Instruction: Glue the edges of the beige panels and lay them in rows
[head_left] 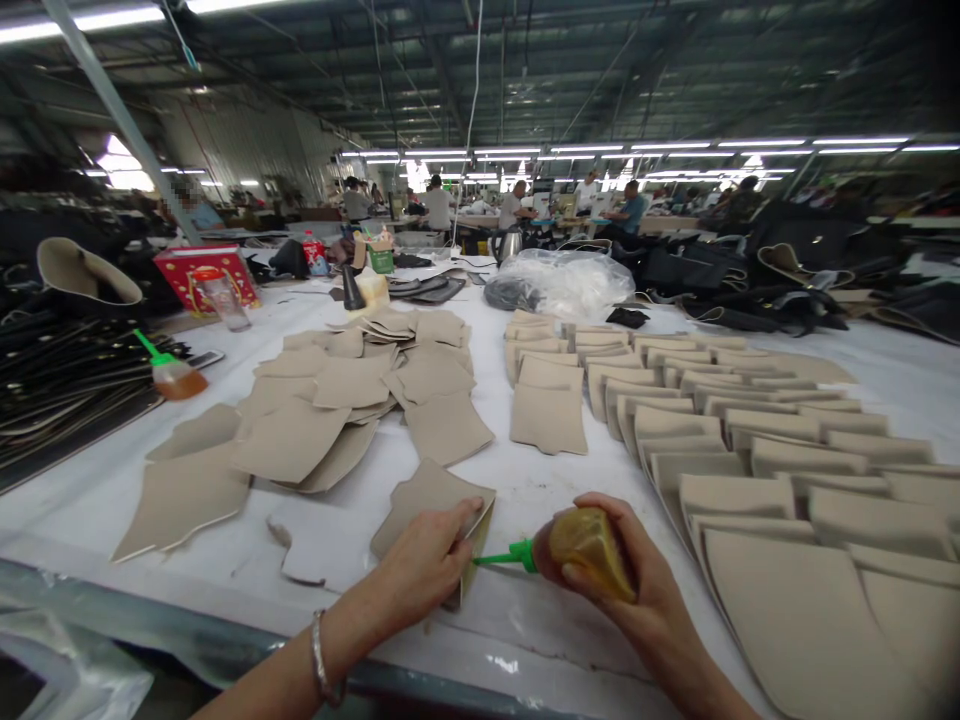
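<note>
My left hand (427,562), a bracelet on its wrist, grips a beige piece (420,500) near the table's front edge, thumb and fingers at its right side. That side is lifted and shows a yellowish underside. My right hand (630,570) is wrapped round a squeeze bottle (574,550) of amber liquid, held on its side. The bottle's green nozzle (506,557) points left, its tip at the right edge of the piece, close to my left fingers. A loose pile of beige pieces (360,380) lies behind my left hand. Overlapping folded beige pieces (765,460) stand in rows to the right.
A second glue-like bottle (176,378) with a green nozzle lies at the left beside stacked black pieces (67,390). Farther back are a red box (214,275), a clear cup (225,303), a plastic bag (570,280) and a kettle (506,245). People sit in the background.
</note>
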